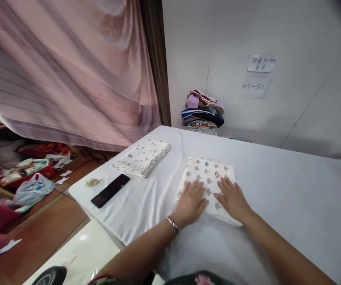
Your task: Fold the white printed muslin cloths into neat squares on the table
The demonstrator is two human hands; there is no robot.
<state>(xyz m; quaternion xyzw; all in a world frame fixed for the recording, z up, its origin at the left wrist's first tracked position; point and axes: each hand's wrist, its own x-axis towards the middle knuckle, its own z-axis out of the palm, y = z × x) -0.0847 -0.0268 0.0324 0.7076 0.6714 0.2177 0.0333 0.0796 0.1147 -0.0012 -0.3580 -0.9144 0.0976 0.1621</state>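
Observation:
A folded white cloth with grey mushroom prints (207, 174) lies on the white-covered table (277, 186). Both my hands rest flat on its near half, side by side. My left hand (192, 202), with a bracelet at the wrist, has its fingers stretched out over the cloth's left part. My right hand (232, 198) lies flat with fingers spread on the right part. Neither hand holds anything.
A second folded printed cloth (143, 157) lies to the left, with a black phone (110, 190) and a small crumpled bit (93, 182) near the table's left corner. A pile of folded clothes (203, 113) sits against the wall. A pink curtain (69, 71) hangs left; clutter covers the floor.

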